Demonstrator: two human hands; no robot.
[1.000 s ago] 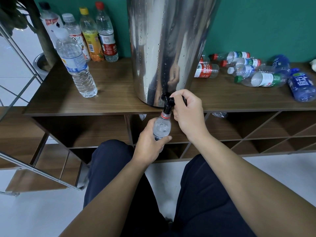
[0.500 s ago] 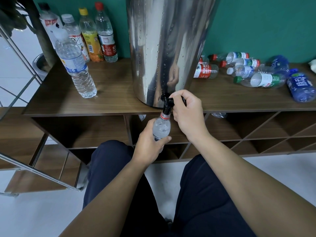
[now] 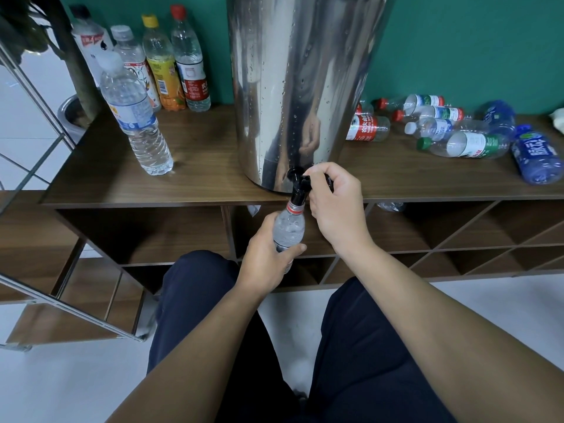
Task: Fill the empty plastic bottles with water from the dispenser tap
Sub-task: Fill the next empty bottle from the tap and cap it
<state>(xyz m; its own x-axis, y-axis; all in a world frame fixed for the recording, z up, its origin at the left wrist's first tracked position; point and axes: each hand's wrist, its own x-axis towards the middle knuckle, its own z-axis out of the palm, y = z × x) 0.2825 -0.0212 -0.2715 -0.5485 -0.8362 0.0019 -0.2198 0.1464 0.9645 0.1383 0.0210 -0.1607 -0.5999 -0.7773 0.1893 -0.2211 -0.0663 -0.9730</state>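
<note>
A steel water dispenser (image 3: 299, 87) stands on the wooden cabinet top (image 3: 198, 178), its black tap (image 3: 297, 186) over the front edge. My left hand (image 3: 268, 257) grips a clear plastic bottle (image 3: 289, 228) with a red neck ring, held upright with its mouth right under the tap. Water shows in the bottle's upper part. My right hand (image 3: 335, 206) has its fingers curled round the tap's black lever. Several empty bottles (image 3: 457, 141) lie on their sides to the right of the dispenser.
Several capped bottles (image 3: 171, 65) stand upright at the back left, and a larger clear one (image 3: 134, 117) stands nearer the front. A blue bottle (image 3: 537, 157) lies at the far right. Open shelf compartments (image 3: 427, 227) run below the top. A metal frame (image 3: 61, 303) is at the left.
</note>
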